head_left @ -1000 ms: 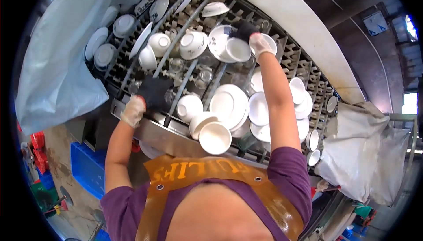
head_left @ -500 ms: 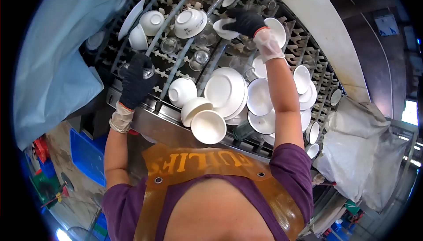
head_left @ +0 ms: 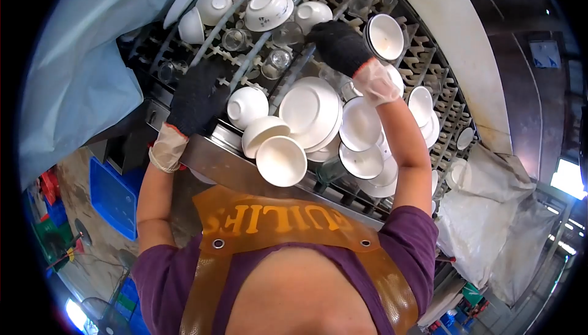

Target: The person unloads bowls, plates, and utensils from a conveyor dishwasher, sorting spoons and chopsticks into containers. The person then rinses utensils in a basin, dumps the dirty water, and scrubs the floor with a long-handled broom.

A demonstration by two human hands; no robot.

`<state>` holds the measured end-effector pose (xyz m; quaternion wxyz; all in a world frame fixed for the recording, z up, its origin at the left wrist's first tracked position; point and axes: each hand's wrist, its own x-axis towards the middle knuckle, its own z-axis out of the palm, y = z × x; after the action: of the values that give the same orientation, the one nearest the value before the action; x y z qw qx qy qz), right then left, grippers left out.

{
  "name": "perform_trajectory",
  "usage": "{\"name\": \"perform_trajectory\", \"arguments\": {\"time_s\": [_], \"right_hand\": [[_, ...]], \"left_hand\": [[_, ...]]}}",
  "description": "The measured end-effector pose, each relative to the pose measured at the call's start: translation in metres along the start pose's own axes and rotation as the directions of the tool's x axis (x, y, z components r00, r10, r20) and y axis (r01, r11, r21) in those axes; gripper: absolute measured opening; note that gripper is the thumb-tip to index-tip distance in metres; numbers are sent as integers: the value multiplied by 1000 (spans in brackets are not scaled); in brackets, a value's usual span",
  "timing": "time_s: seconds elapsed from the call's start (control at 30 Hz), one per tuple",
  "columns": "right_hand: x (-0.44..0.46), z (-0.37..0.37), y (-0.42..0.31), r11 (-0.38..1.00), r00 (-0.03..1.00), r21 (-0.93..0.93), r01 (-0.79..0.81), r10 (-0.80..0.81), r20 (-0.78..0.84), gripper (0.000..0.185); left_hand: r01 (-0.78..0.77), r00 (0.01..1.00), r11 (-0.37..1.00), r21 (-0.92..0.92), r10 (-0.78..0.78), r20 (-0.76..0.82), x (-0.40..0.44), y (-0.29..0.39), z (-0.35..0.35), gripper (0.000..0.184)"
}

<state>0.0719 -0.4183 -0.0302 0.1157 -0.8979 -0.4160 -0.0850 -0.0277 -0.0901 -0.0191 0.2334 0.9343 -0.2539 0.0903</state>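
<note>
My left hand, in a black glove with a pale cuff, is over the rack's near edge beside an upturned white bowl. Its fingers are dark and smeared, so any hold is hidden; a clear glass lies just past it. My right hand, gloved alike, hovers over the pegged rack with fingers stretched leftward and nothing visible in them. Just beyond its fingertips an upturned white bowl rests near a glass. Right of that hand stand stacked bowls.
White plates and bowls crowd the rack's near side. A patterned bowl and several glasses stand farther off. Blue sheeting hangs at left, a pale curved panel at right. A blue crate is at lower left.
The dishes on the rack have shifted away from me. The bowl by my right hand is now let go, upside down on the rack. My left hand has moved slightly rightward over the edge.
</note>
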Motion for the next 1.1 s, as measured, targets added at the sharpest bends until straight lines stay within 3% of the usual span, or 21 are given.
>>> {"name": "perform_trajectory", "arguments": {"time_s": [0.03, 0.07, 0.13, 0.2, 0.3, 0.37, 0.47, 0.53, 0.6, 0.63, 0.67, 0.7, 0.73, 0.77, 0.8, 0.83, 0.9, 1.0, 1.03, 1.07, 1.1], "right_hand": [[6, -3, -12, 996, 997, 71, 60, -56, -60, 20], [6, 7, -15, 995, 997, 78, 53, -48, -65, 20], [10, 29, -13, 963, 998, -269, 33, -15, 69, 20], [12, 40, -7, 947, 997, -320, 14, 9, 71, 18], [12, 43, 7, 957, 987, -249, 149, -160, -28, 18], [18, 43, 10, 991, 1000, 132, -29, 31, -8, 14], [15, 43, 19, 995, 994, 12, 94, -95, 62, 18], [18, 40, 16, 997, 994, -36, 66, -62, 93, 16], [20, 28, 8, 997, 992, -72, 16, -7, 128, 15], [22, 17, 2, 997, 979, -62, -36, 48, 196, 15], [24, 7, -4, 995, 959, -53, -84, 95, 267, 15], [27, 7, -1, 995, 939, -77, -64, 86, 333, 14], [23, 14, 3, 996, 939, -64, -59, 77, 336, 14], [18, 24, 11, 997, 962, -53, 60, -44, 269, 16], [16, 23, 14, 982, 964, -49, 183, -170, 205, 19], [8, 20, 17, 959, 956, -43, 278, -272, 112, 15], [8, -15, -5, 983, 972, 9, 182, -181, 150, 16], [-1, -45, -2, 997, 993, -39, 72, -68, 93, 18], [-12, -48, 17, 989, 991, -111, 102, -110, -76, 18], [-11, -59, 21, 975, 958, -189, 117, -161, -239, 19], [-16, -68, 20, 969, 976, -244, -28, -27, -218, 17]], "left_hand": [[110, 992, 993, -39, -107, 59, 21, 24, -16, 28], [12, 1000, 998, -66, -12, 13, 36, 34, -18, 29], [-181, 982, 983, 16, 181, -49, 68, 38, -7, 40], [-268, 960, 956, 122, 276, -53, 99, 35, 16, 49], [-443, 884, 835, 327, 467, 5, 133, 28, 52, 53], [-460, 888, 839, 291, 434, 153, 147, 18, 79, 51], [-519, 842, 793, 319, 412, 348, 160, 20, 73, 40], [-522, 849, 805, 280, 460, 260, 160, 15, 65, 39], [-407, 905, 911, -68, 412, 105, 159, 20, 37, 43], [-372, 927, 885, -279, 342, -153, 155, 3, 46, 53], [-87, 996, 902, -422, 74, -48, 154, 15, 22, 60], [-190, 961, 948, -254, 126, -246, 162, 1, 11, 60], [-212, 925, 918, -335, 77, -373, 164, -13, 6, 48], [-124, 957, 645, -754, -124, -264, 163, -15, -7, 42], [-28, 964, 197, -980, -256, -79, 162, -17, -17, 36], [-27, 957, 194, -981, -277, -82, 162, -28, -16, 36], [108, 971, -522, -846, -127, 202, 167, -52, -14, 66], [144, 898, -739, -658, -181, 401, 160, -10, -34, 61], [257, 946, -815, -519, 102, 308, 163, -39, -18, 52], [252, 948, -819, -515, 101, 302, 165, -40, -16, 52], [238, 954, -814, -529, 94, 285, 169, -41, -13, 48]]}}
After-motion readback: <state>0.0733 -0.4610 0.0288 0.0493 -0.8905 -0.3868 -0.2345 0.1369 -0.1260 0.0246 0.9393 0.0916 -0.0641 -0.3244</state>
